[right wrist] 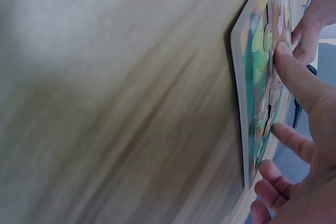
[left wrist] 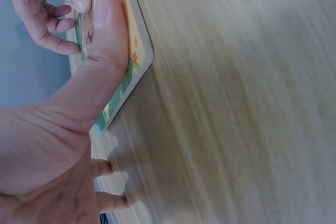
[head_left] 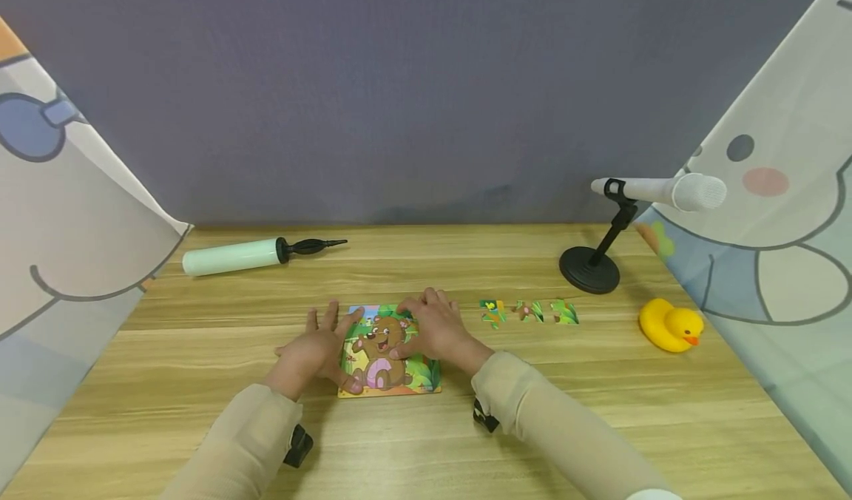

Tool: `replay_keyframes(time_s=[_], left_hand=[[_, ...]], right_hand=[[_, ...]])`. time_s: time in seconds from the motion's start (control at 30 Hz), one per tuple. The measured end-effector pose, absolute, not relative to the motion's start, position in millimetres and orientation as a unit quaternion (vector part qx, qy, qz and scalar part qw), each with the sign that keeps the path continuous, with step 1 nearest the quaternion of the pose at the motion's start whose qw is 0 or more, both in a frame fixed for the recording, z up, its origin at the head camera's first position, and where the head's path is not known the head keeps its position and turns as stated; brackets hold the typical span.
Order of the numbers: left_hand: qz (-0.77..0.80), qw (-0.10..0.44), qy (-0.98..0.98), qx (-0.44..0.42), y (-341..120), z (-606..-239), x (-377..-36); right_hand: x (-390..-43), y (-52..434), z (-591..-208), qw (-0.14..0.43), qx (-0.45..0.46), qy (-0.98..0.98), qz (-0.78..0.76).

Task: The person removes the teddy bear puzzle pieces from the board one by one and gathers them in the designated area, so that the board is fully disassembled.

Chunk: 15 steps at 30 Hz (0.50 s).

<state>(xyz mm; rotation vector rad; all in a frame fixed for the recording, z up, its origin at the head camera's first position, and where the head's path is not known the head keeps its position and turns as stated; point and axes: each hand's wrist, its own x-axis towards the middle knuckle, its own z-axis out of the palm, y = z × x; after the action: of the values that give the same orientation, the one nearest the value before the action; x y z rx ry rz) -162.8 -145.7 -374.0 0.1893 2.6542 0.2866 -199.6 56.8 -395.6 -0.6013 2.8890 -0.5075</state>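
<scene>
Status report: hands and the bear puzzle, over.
Left hand and right hand open, pressing flat on the bear puzzle. Three loose pieces lie right of it. Nothing obstructing.

Table point(head_left: 599, 411): light wood grain, planks running left to right.
Air pump point(head_left: 246, 254): pale mint cylinder with black nozzle, lying on its side at the far left, nozzle pointing right.
Microphone point(head_left: 665, 191): white, held level in a black clip, head pointing right.
Microphone stand point(head_left: 590, 269): round black base at the far right, slanted black stem rising to the clip.
Rubber duck point(head_left: 671, 325): yellow with orange beak, upright, facing right, near the stand's base on the near side.
Back wall point(head_left: 426, 93): plain grey-violet.
Cartoon-print cloths point(head_left: 785, 211): pale fabric with outlined figures, draped at both sides.
</scene>
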Motion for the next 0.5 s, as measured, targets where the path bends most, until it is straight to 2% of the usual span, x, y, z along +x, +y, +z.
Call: replay_keyframes(time_s=[0.5], left_hand=[[0.114,0.244,0.961,0.064,-147.2,-374.1,-164.6]], right_hand=[[-197.0,51.8,-395.0,0.078,-0.177,0.967,-0.163]])
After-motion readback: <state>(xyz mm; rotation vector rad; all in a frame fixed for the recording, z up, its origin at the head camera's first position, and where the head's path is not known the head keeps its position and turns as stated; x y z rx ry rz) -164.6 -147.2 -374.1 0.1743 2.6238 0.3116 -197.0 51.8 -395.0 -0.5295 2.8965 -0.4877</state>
